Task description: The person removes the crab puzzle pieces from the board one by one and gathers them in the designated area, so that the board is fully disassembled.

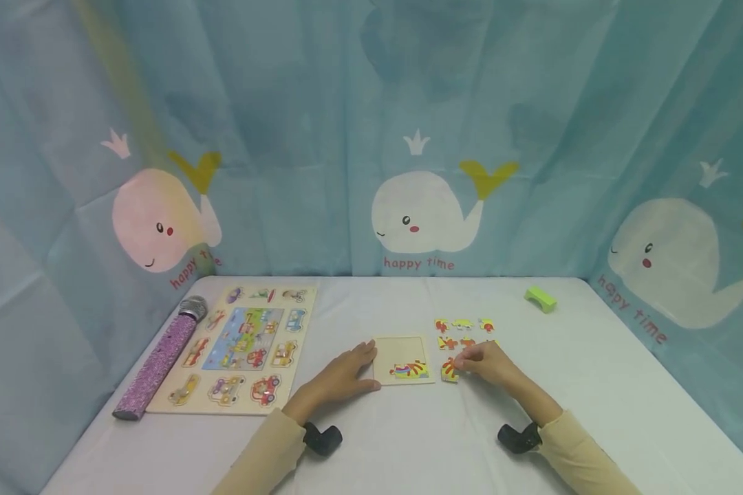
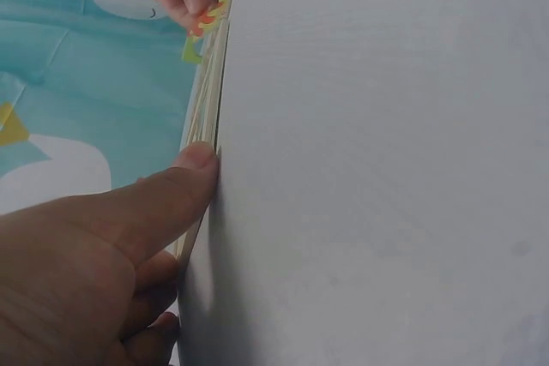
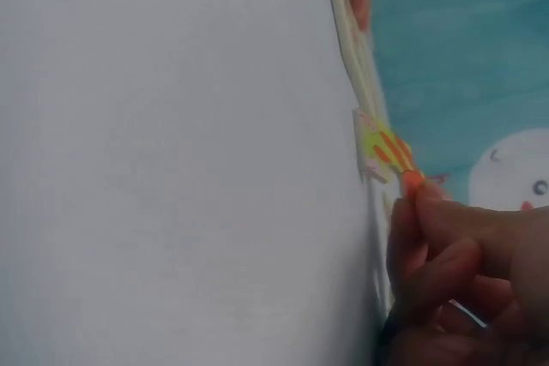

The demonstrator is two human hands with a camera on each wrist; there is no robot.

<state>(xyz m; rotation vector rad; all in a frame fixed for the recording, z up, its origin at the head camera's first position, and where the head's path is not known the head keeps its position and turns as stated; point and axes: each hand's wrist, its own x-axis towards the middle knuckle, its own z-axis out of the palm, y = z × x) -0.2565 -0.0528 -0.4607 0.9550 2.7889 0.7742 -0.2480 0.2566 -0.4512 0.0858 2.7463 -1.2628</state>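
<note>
A shallow wooden puzzle tray (image 1: 399, 349) lies on the white table, with joined colorful pieces (image 1: 411, 370) along its near edge. My left hand (image 1: 342, 375) rests at the tray's left side; its fingers reach the far left corner and its thumb (image 2: 171, 195) touches the near edge. To the right of the tray, my right hand (image 1: 488, 363) pinches a yellow jigsaw piece with orange stripes (image 3: 386, 150) between thumb and index finger. Beyond that hand lie several loose jigsaw pieces (image 1: 462, 324), partly hidden by it.
On the left lies a wooden vehicle puzzle board (image 1: 248, 337), with a glittery purple microphone (image 1: 161, 357) along its left edge. A green arch block (image 1: 541, 299) sits at the far right. A blue whale-print curtain (image 1: 322, 137) stands behind the table.
</note>
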